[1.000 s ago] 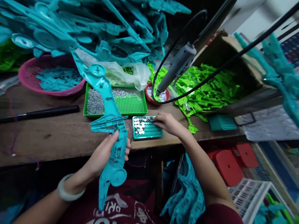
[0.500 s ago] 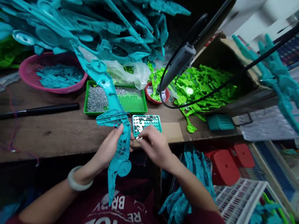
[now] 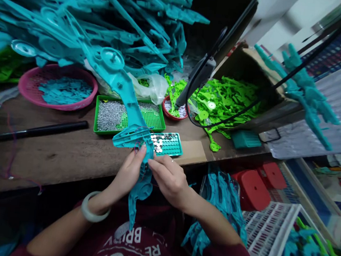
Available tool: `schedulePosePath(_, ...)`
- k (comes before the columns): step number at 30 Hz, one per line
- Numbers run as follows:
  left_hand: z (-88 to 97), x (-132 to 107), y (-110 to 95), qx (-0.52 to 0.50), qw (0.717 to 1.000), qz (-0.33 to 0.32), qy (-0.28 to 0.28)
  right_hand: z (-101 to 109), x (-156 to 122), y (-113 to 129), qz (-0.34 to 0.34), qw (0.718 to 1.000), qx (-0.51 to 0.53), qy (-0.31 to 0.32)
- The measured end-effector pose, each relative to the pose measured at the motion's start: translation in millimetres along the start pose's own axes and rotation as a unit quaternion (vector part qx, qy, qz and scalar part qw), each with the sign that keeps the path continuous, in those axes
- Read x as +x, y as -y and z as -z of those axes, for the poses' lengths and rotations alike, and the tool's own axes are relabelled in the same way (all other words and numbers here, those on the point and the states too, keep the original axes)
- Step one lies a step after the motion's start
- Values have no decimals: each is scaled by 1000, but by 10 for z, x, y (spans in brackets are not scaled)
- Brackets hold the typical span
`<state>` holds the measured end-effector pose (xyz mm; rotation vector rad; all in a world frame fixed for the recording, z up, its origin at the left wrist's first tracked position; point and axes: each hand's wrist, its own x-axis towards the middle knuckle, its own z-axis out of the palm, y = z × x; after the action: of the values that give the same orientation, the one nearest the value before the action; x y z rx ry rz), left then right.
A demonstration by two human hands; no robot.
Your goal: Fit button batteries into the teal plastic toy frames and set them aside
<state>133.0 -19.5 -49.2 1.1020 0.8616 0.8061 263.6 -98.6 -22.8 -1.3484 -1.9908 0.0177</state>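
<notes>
My left hand [image 3: 127,176] grips a long teal plastic toy shell [image 3: 125,96] around its middle, holding it over the table's front edge. My right hand [image 3: 167,179] is pinched against the same shell just right of the left thumb, with whatever its fingertips hold too small to make out. Just beyond the hands lies a small teal tray [image 3: 169,144] of round silver pieces. Behind it sits a green tray [image 3: 150,118] with a heap of tiny silver screws.
A big pile of teal shells [image 3: 78,20] fills the back left, with a pink basket [image 3: 30,88] of teal bits. A hanging grey power screwdriver [image 3: 197,80] dangles over a red dish [image 3: 168,108]. Green parts [image 3: 229,101] spill from a cardboard box at right. A black rod [image 3: 33,130] lies left.
My right hand left the small teal tray, came back toward me and closed onto the shell beside my left hand. The shell's far end tilted up and back.
</notes>
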Motion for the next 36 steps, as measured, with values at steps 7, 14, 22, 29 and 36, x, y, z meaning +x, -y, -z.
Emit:
schedulePosePath(7,10,-3,-23,12,1000,17,-23,-144,-83,70,-17,997,-69,33)
schedulePosePath(14,-2,-8,-107,-59,991,117,-14,169,132,-962,-213,972,-95,-7)
schedulePosePath(22,-2,-18,-81,-79,986,145,11,113,143,-1629,-207,959,-110,157)
schedulePosePath(29,-3,28,-87,-69,987,141,-20,55,110,-810,-109,994,17,5)
schedulePosePath(36,-48,32,-139,-12,997,50,-65,-246,67,-76,49,996,-23,-70)
